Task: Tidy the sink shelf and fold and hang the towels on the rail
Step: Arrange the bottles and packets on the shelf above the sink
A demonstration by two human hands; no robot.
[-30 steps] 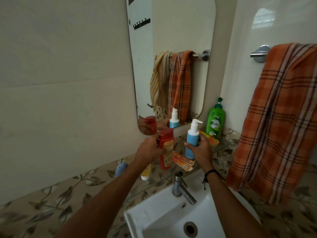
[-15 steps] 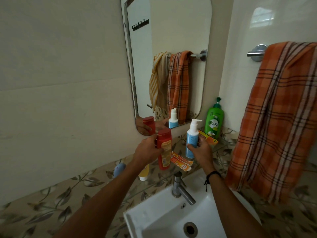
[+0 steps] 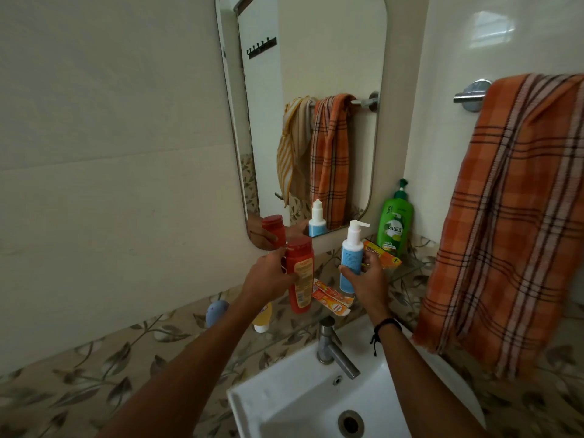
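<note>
Wall [image 3: 110, 137]: pale tile, with a leaf-pattern band running behind the sink [image 3: 303, 403].

Towel [image 3: 512, 216]: orange plaid, draped over the rail [image 3: 471, 96], up and right of the sink, hanging down to about tap height. Lower edge frayed.

Mirror [image 3: 303, 105]: above the sink, rounded corners. Reflection shows the plaid towel bunched beside a yellow striped one on the same rail.

Sink: white basin at bottom centre, drain visible, steel tap [image 3: 331, 346] at its back edge.

Shelf [image 3: 407, 270]: clear glass, above the tap and under the mirror; hard to trace its edges.

Green bottle [image 3: 395, 227]: pump top, upright at the shelf's right end, above and right of the sink.

Red bottle [image 3: 300, 273]: upright, above and just left of the tap. Left hand [image 3: 268, 279] wraps it from the left, fingers closed round the body.

White bottle [image 3: 350, 254]: pump top, blue label, upright above and just right of the tap. Right hand [image 3: 366, 279] grips its lower half, fingers closed. Black band on that wrist.

Orange box [image 3: 380, 254]: between the white and green bottles.

Tube [image 3: 331, 300]: orange, lying flat above the tap, between the two held bottles.

Yellow bottle [image 3: 262, 317]: left of the tap, mostly hidden by the left forearm.

Blue object [image 3: 216, 311]: further left of the sink; cannot tell what.
</note>
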